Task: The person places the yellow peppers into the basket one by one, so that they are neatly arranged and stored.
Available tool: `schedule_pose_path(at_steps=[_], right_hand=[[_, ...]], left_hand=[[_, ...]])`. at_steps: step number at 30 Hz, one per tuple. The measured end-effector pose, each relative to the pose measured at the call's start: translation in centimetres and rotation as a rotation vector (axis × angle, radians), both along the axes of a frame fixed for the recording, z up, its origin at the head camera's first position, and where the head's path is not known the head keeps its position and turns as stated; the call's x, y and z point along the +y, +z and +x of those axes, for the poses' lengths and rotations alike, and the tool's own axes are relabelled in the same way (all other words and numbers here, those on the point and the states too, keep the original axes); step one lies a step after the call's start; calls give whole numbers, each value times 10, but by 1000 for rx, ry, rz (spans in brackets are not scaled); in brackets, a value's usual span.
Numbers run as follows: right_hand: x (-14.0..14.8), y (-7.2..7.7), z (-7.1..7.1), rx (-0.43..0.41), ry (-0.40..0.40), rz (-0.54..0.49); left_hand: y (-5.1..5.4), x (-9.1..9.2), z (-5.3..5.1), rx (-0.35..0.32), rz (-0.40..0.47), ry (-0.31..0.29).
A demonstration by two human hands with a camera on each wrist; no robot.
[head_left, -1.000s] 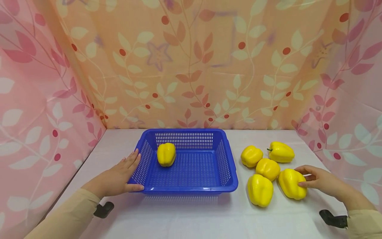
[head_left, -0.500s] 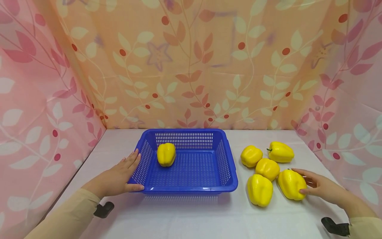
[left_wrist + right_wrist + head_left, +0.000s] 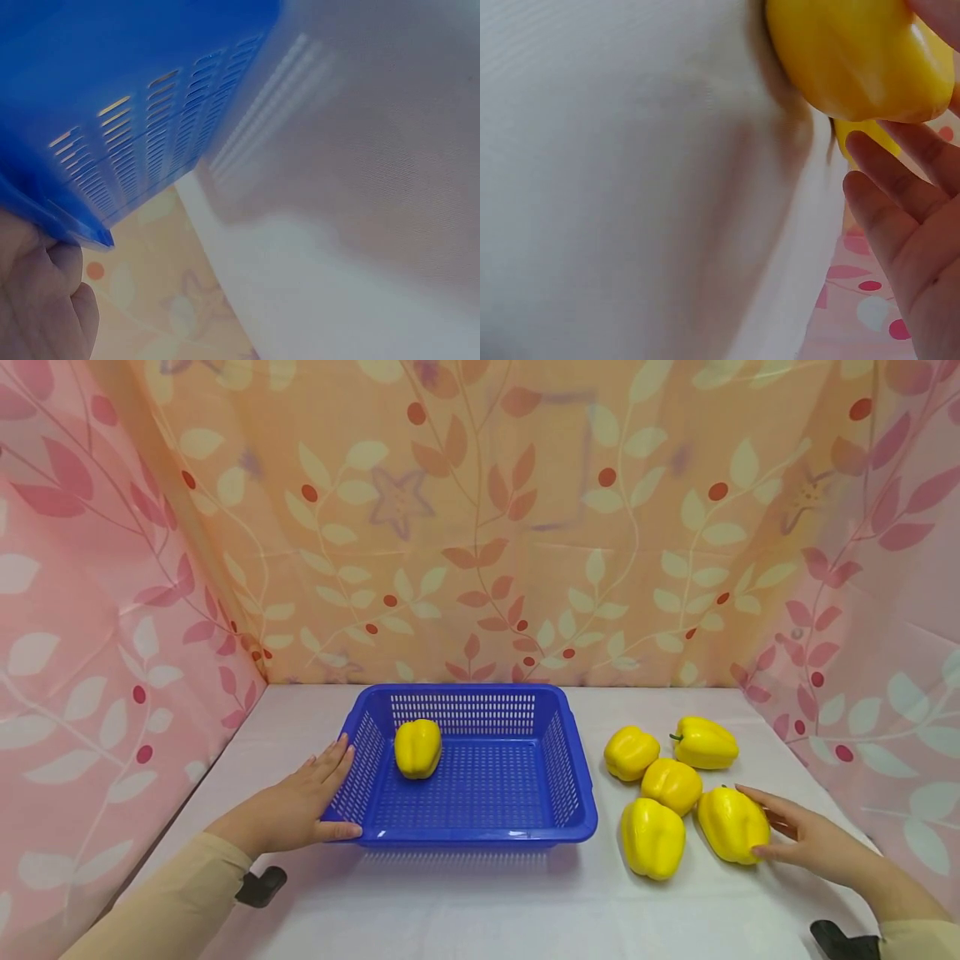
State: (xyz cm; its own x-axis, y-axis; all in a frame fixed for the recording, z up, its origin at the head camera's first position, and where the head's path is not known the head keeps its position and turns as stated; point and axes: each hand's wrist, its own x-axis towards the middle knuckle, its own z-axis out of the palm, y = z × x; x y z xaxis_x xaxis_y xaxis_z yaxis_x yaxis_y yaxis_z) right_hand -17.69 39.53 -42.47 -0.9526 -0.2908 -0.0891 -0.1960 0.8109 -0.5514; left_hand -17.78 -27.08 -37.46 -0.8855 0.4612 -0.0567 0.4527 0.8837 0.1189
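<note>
My left hand (image 3: 300,802) lies along the left side of a blue plastic basket (image 3: 480,836), fingers straight and thumb on the front corner of its rim. In the left wrist view, the fingers (image 3: 71,262) meet the edge of the basket (image 3: 135,45). One yellow bell pepper (image 3: 417,748) sits inside, toward the back left. At the right, my right hand (image 3: 817,843) is spread beside the front right bell pepper (image 3: 733,825), its thumb at the pepper's side. The right wrist view shows the lower fingers (image 3: 889,184) extended and apart from that bell pepper (image 3: 855,60).
Several more bell peppers are grouped between basket and right hand: a front one (image 3: 652,839), a middle one (image 3: 671,786), a back left one (image 3: 632,752) and a back right one (image 3: 705,743). A white cloth (image 3: 450,910) covers the table; floral curtains (image 3: 480,527) enclose it.
My right hand has drawn slightly right and toward me, its fingers loosening from the front right bell pepper. That pepper has barely shifted. The left hand and basket have not moved.
</note>
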Motion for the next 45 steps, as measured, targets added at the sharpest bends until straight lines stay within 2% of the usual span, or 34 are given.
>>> schedule_pose_path(at_steps=[9, 16, 22, 31, 45], right_hand=[[-2, -9, 3, 41, 36, -21], [-7, -7, 3, -30, -21, 0], [-8, -7, 2, -17, -31, 14], [-9, -11, 0, 56, -34, 18], [-8, -4, 0, 49, -76, 61]], left_hand=[[-1, 0, 0, 5, 4, -3], [0, 0, 0, -2, 6, 1], [1, 0, 1, -6, 6, 4], [2, 1, 1, -2, 6, 0], [2, 1, 1, 2, 12, -4]])
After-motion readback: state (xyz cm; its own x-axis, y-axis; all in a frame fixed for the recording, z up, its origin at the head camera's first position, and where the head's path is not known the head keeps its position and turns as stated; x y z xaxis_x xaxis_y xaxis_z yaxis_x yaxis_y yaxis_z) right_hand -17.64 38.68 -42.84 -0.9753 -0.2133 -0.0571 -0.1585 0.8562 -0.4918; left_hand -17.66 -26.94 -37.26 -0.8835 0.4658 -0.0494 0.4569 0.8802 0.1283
